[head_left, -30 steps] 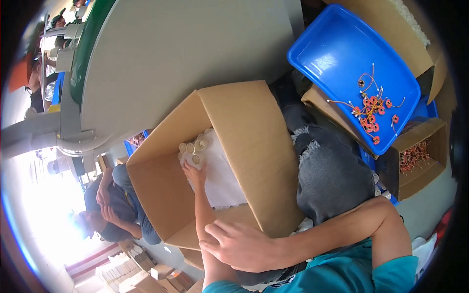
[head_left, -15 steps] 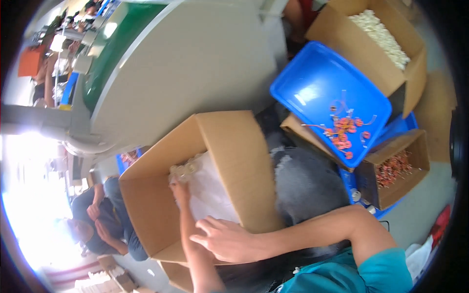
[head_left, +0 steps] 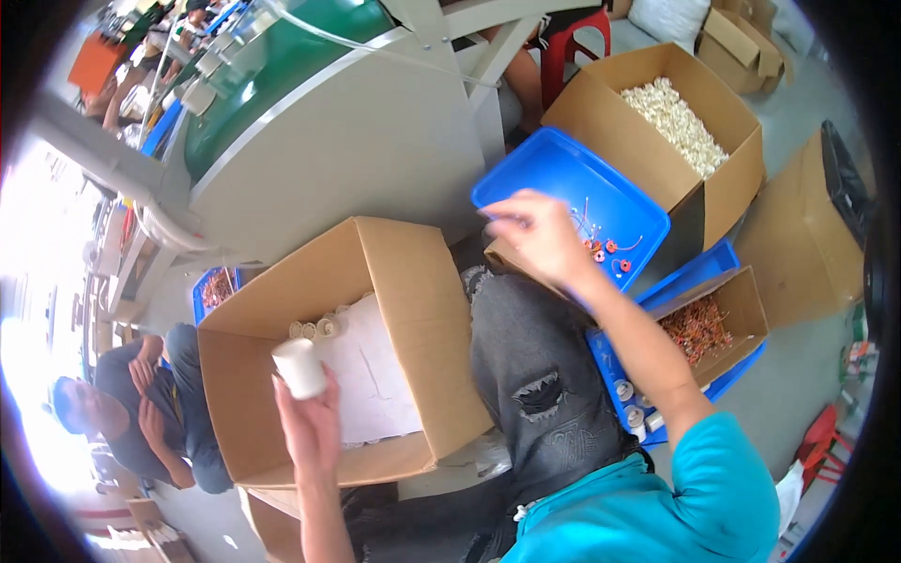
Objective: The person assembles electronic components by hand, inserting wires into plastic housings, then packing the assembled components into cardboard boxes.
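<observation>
My left hand (head_left: 310, 427) pinches a small white spool (head_left: 299, 367) by its lower end, raised over the open cardboard box (head_left: 413, 310) — more spools (head_left: 316, 327) sit inside beside a white sheet (head_left: 371, 380). My right hand (head_left: 537, 235) hovers, fingers loosely curled, over the blue tray (head_left: 554, 183) of orange rings (head_left: 601, 251) — holding nothing I can make out.
</observation>
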`<state>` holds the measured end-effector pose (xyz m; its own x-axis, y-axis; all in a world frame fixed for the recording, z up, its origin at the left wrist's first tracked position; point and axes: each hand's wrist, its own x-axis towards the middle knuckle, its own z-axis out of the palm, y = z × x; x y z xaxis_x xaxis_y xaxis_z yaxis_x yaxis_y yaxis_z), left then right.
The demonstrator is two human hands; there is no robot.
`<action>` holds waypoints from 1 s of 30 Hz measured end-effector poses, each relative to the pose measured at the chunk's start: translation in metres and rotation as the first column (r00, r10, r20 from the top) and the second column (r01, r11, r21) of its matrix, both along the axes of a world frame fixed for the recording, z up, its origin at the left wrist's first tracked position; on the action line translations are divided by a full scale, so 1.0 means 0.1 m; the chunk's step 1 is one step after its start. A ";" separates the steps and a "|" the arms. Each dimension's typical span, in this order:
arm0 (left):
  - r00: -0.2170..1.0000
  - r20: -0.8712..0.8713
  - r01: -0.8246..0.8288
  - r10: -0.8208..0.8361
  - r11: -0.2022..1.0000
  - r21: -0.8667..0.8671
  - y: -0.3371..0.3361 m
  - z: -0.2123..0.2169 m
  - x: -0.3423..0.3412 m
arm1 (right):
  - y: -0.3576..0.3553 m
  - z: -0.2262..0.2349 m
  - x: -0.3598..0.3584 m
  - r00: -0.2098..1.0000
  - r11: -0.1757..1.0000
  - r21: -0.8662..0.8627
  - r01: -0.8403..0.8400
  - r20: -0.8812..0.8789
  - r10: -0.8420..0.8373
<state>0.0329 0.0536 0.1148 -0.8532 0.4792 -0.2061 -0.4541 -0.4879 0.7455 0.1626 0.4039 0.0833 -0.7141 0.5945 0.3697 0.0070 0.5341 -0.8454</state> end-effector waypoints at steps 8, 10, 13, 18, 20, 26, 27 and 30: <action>0.979 0.145 0.121 -0.144 0.980 0.157 -0.05 -0.36 0.82 | 0.91 -1.09 0.29 0.689 0.944 0.297 0.143 0.655 -0.310; 0.969 0.160 0.152 -0.188 0.964 0.217 -0.01 -0.45 0.81 | 1.04 -1.16 0.34 0.685 0.938 0.321 0.129 0.656 -0.318; 0.984 0.101 0.126 -0.149 0.970 0.209 -0.10 -0.61 0.82 | 1.17 -0.99 0.39 0.711 0.922 0.375 0.095 0.622 -0.326; 0.990 -0.054 0.124 -0.131 0.985 -0.123 -0.14 -0.51 0.87 | 1.23 -0.10 0.73 0.995 0.761 -0.648 -0.017 -0.087 -0.052; 0.983 -0.092 0.144 -0.160 0.976 -0.163 -0.20 -0.52 0.87 | 0.91 0.27 0.69 0.977 0.697 -0.696 -0.174 -0.209 0.036; 0.869 -0.412 0.184 -0.273 0.952 -0.243 -0.28 -0.35 0.87 | -0.34 0.44 0.15 0.706 0.197 -0.745 -0.638 -0.462 0.537; 0.871 -0.426 0.140 -0.245 0.955 -0.261 -0.27 -0.29 0.87 | -0.58 0.43 0.01 0.599 0.042 -0.735 -0.677 -0.518 0.610; 0.829 -0.514 0.190 -0.222 0.975 -0.116 -0.33 -0.31 0.86 | -1.23 0.44 -0.28 0.474 -0.160 -0.755 -0.636 -0.545 0.692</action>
